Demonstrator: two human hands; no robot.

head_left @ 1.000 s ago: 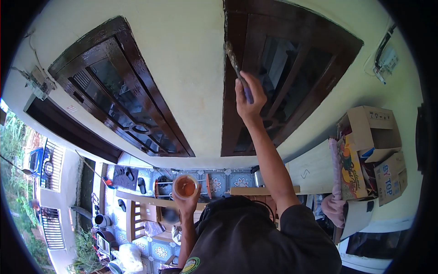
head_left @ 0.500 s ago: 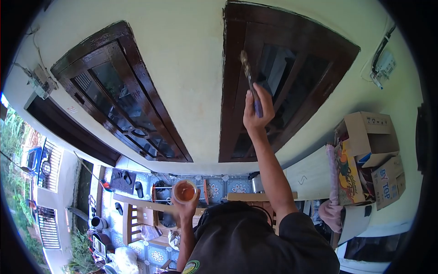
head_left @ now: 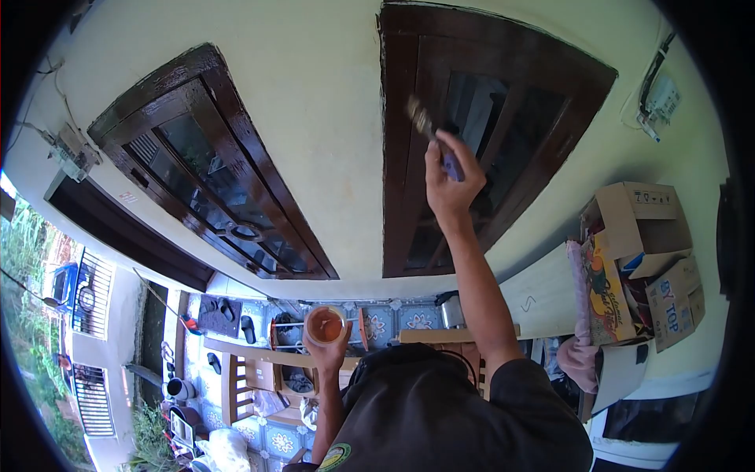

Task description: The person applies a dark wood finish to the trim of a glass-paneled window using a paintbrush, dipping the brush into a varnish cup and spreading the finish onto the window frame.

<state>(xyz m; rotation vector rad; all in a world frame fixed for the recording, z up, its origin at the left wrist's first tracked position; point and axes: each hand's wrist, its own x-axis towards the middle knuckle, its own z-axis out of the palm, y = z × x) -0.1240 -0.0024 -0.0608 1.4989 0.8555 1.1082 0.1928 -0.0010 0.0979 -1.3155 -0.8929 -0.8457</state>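
My right hand [head_left: 456, 182] is raised and closed around the purple handle of a paintbrush [head_left: 420, 116]. The brush's bristles point up and left, over the dark brown frame of the right window [head_left: 399, 157]. Lower down, my left hand [head_left: 329, 354] grips a round, open container [head_left: 326, 325] with orange-brown liquid inside. To the left, across a strip of pale wall [head_left: 314, 141], is a second dark brown window [head_left: 216, 169] with glossy wood and glass panes.
Cardboard boxes [head_left: 641, 228] are stacked at the right by the wall. A wooden bench [head_left: 228, 385] stands below on blue patterned tiles [head_left: 281, 440], near sandals [head_left: 248, 329]. Electrical boxes with loose wires [head_left: 664, 98] hang on the right wall. A railing [head_left: 93, 291] and plants line the left side.
My right hand and the paintbrush have shifted slightly, the brush tilting further left with its tip a little lower. My left hand still holds the container; the whole view has moved a little.
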